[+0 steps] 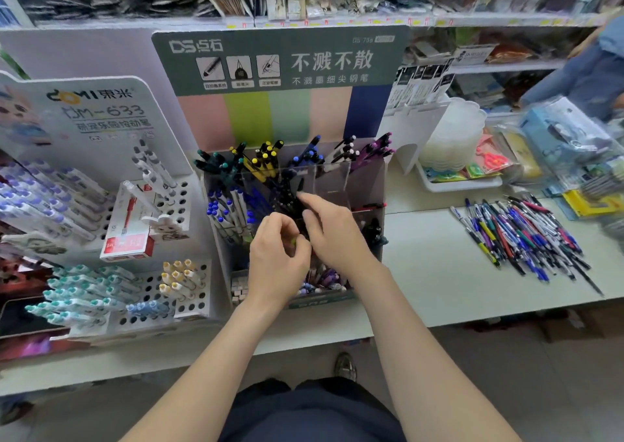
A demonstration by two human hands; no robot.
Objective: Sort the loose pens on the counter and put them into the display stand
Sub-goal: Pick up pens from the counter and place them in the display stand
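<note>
The clear acrylic display stand (368, 184) sits in the middle of the counter, its compartments filled with pens sorted by colour. Both hands are over its centre compartment of black pens (285, 195). My right hand (332, 232) pinches some of these black pens between thumb and forefinger. My left hand (277, 255) is beside it, touching it, with its fingers curled round a small pen of which only a yellow-green bit shows. The pile of loose pens (520, 235) lies on the counter to the right, away from both hands.
A white rack (162, 205) of capped pens and a red pen box (130, 235) stand on the left. To the right of the stand are a white tray (456, 181) with plastic cups and packaged goods (567, 137). Shelves run behind.
</note>
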